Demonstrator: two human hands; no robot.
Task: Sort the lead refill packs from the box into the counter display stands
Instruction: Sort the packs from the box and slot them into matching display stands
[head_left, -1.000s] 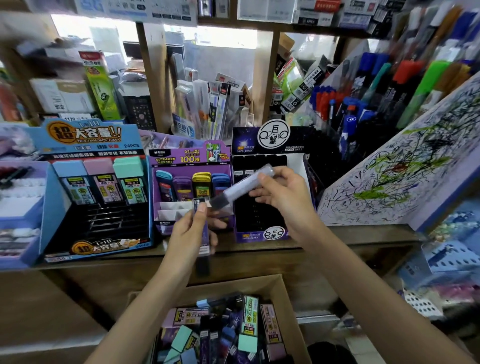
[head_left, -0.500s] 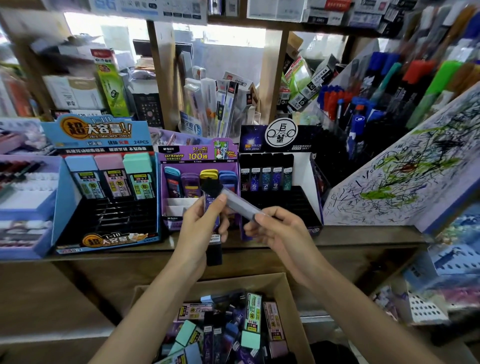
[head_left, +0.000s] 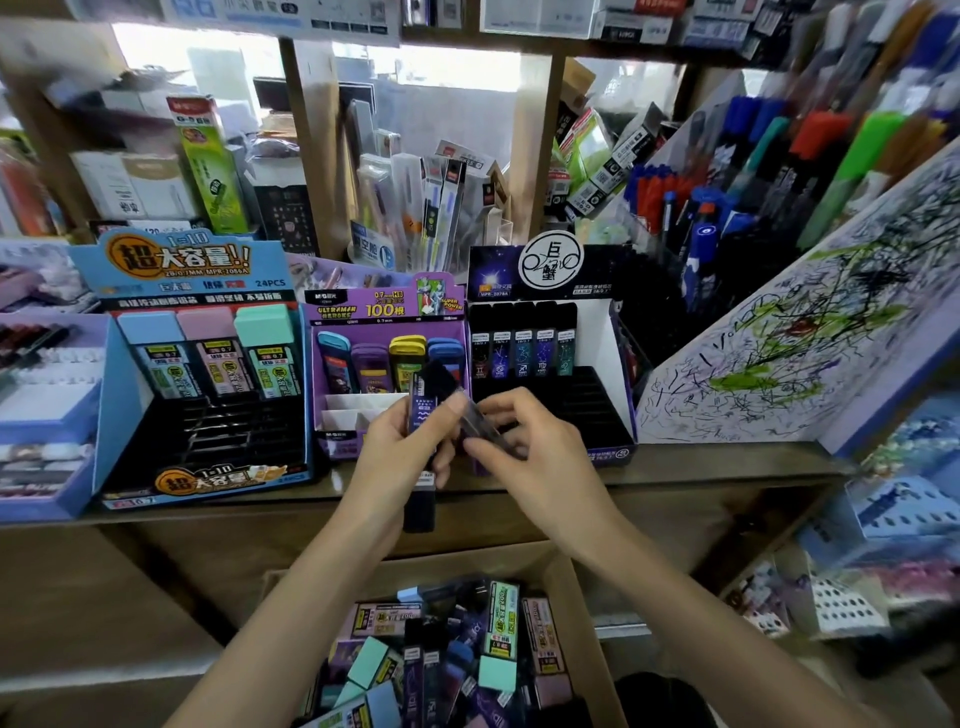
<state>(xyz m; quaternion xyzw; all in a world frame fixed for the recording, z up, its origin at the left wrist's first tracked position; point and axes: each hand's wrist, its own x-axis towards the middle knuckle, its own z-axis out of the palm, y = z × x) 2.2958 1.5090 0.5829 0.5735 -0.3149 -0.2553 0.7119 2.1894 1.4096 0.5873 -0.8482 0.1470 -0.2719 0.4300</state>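
My left hand (head_left: 400, 457) grips a small bunch of slim dark purple lead refill packs (head_left: 423, 415), upright, in front of the counter. My right hand (head_left: 524, 452) pinches one more slim dark pack (head_left: 483, 421), tilted, touching the bunch. Three display stands sit on the counter: a blue stand (head_left: 124, 374) with three pastel packs, a purple stand (head_left: 387, 306) with several coloured packs, and a black-and-white stand (head_left: 613, 332) with several slim dark packs in its back row. Below, a cardboard box (head_left: 587, 613) holds many mixed packs.
A wooden counter edge (head_left: 701, 467) runs in front of the stands. A scribbled test board (head_left: 810, 332) leans at right beside racks of pens (head_left: 691, 208). A lilac tray (head_left: 47, 405) stands at far left. Shelves with boxed stationery rise behind.
My right hand has come back from the black-and-white stand, still holding its pack, and has met my left hand lower, near the counter edge. The stand's back row is now uncovered.
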